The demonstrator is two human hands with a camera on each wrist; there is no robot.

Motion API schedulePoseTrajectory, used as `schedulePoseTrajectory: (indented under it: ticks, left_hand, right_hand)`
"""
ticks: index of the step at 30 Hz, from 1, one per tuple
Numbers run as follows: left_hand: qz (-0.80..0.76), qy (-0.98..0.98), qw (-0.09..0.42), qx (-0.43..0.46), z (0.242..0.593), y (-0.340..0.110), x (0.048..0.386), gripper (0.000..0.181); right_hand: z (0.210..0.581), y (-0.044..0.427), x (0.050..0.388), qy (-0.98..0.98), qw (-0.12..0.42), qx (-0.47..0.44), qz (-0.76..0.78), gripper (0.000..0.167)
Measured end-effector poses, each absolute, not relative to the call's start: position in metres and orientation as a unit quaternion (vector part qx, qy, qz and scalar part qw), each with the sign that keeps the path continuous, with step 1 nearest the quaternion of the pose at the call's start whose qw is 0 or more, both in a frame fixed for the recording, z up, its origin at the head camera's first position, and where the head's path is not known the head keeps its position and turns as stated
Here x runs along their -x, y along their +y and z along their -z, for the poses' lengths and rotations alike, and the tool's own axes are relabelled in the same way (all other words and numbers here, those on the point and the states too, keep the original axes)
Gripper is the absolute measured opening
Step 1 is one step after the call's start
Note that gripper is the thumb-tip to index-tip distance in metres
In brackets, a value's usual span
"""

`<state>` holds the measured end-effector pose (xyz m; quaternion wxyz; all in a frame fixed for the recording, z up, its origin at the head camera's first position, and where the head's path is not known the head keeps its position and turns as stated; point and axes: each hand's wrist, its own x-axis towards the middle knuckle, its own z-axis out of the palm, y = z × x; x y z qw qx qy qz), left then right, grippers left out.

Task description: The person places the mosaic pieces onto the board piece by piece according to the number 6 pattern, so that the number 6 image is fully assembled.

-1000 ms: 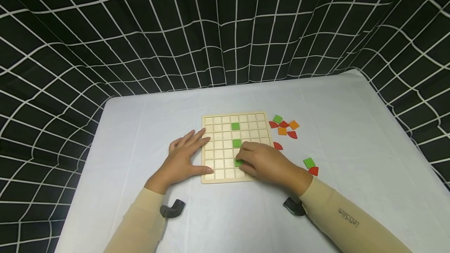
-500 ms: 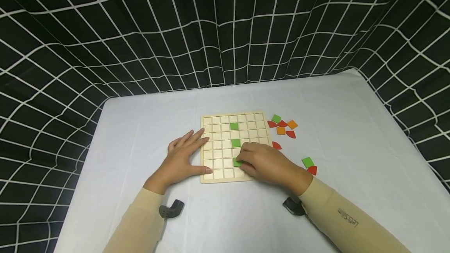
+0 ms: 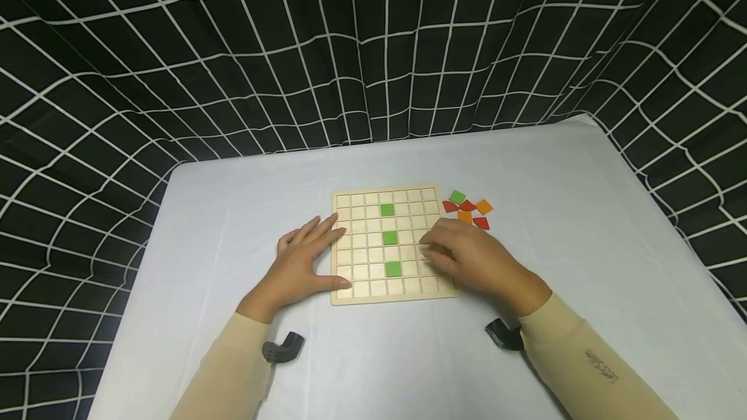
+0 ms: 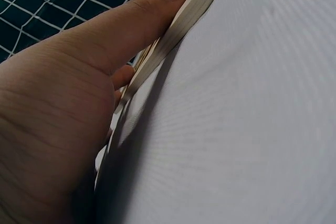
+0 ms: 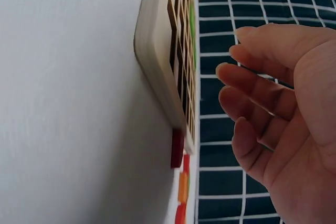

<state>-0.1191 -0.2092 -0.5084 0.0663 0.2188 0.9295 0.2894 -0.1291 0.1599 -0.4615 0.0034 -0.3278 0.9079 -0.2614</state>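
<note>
A square wooden grid board (image 3: 360,255) lies on the table, with three green square tiles (image 3: 390,238) in one column of its cells. My left hand (image 3: 297,269) rests at the board's left side, fingers spread over the rim; in the left wrist view its thumb (image 4: 131,24) lies on the board's edge. Above the right part of the board is my right hand (image 3: 481,256). Its fingers (image 5: 239,77) are loosely bent in the right wrist view and hold nothing. This hand hides part of the board's right edge from the head view.
Beyond the board's upper right corner lie a loose green tile (image 3: 458,197), orange squares (image 3: 484,207) and red quarter-round pieces (image 3: 481,223). A red piece (image 5: 178,149) sits close by the board in the right wrist view. White cloth (image 3: 245,199) covers the table; gridded black curtains (image 3: 292,50) surround it.
My right hand has let go of the lowest green tile and moved right, now covering the nearer loose pieces. The left hand stays on the board's edge.
</note>
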Motion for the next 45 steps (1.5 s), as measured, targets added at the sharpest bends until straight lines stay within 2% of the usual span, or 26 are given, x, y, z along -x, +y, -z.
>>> schedulePoseTrajectory:
  ticks: [23,31,45]
  left_hand:
    - [-0.290,0.929,0.062,-0.220,0.508,-0.210,0.119,0.103]
    - [-0.289,0.929,0.063,-0.224,0.511,-0.210,0.120,0.102]
    - [-0.288,0.928,0.059,-0.227,0.513,-0.211,0.120,0.103]
  right_hand:
    - [0.461,0.218,0.148,0.930,-0.022,0.217,0.295,0.026]
    - [0.461,0.239,0.153,0.949,0.032,0.132,0.285,0.033]
    - [0.481,0.249,0.161,0.951,0.064,0.108,0.282,0.033]
